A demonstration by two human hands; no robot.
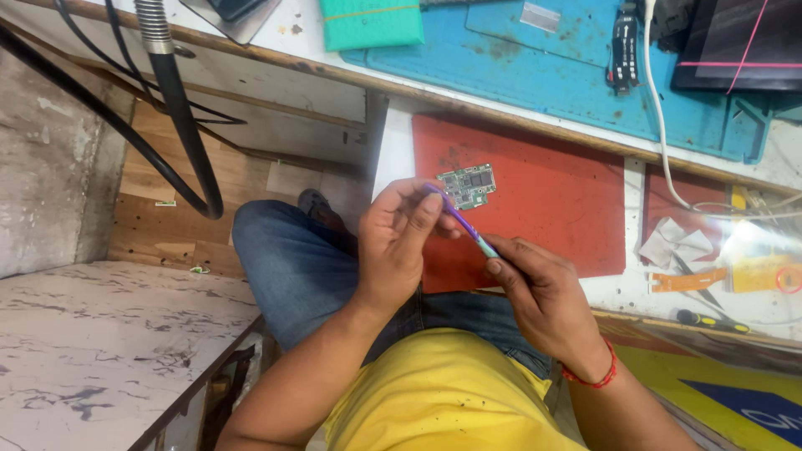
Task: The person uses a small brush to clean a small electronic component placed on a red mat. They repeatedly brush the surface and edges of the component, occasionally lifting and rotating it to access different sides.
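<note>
My left hand (399, 242) holds a small green circuit board (466, 185) by its near edge, between thumb and fingers, above my lap. In my right hand (539, 296) is a thin purple tool with a pale tip (461, 219); its far end reaches to the left hand's fingers just under the board. Both hands hover in front of a red mat (551, 188) on a low shelf.
A blue work mat (551, 75) lies on the bench above, with a teal box (372, 23), a dark tool (623, 46), a white cable (660, 117) and a dark screen (739, 42). Crumpled paper (672, 245), an orange strip (689, 280) and a screwdriver (710, 321) sit at right. Black hoses (180, 108) hang at left.
</note>
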